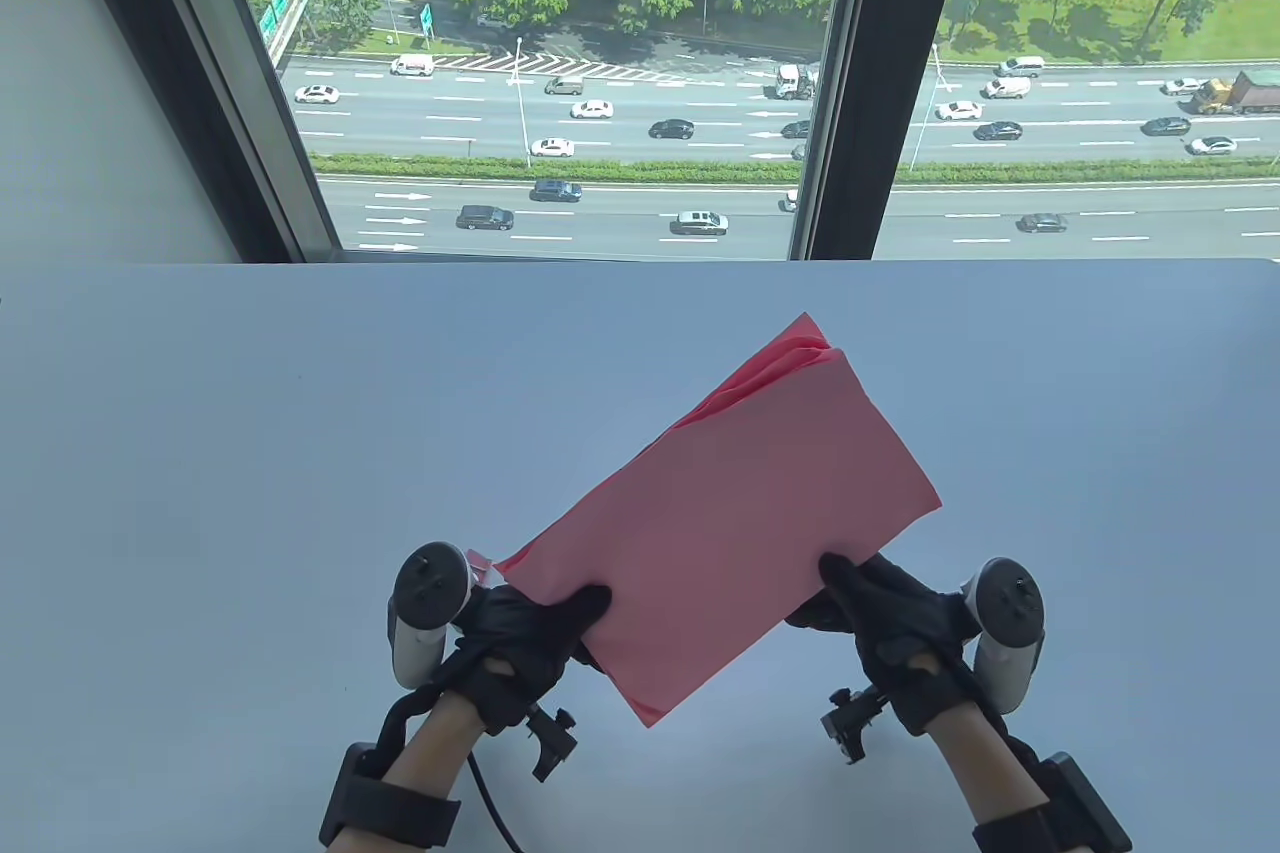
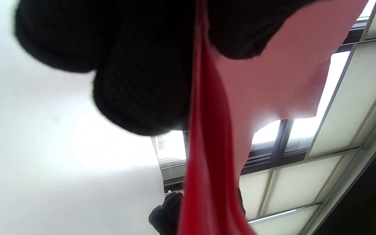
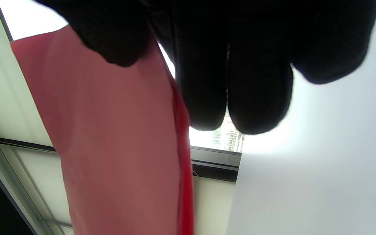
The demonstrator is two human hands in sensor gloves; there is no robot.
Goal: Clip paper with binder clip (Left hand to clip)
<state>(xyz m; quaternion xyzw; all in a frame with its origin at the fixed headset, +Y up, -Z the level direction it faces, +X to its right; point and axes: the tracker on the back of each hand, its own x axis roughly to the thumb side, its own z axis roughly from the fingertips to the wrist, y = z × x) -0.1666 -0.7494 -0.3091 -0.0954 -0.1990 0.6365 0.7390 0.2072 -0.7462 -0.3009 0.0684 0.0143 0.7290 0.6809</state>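
Note:
A stack of pink paper sheets is held up above the white table, tilted, its far corner fanned open. My left hand grips its lower left edge, thumb on top. My right hand grips its lower right edge, thumb on top. In the left wrist view the paper hangs edge-on between my gloved fingers. In the right wrist view the paper lies beside my fingers. A small pink bit shows by the left hand. No binder clip is visible.
The table's far edge meets a large window with dark frames. A cable trails from my left wrist.

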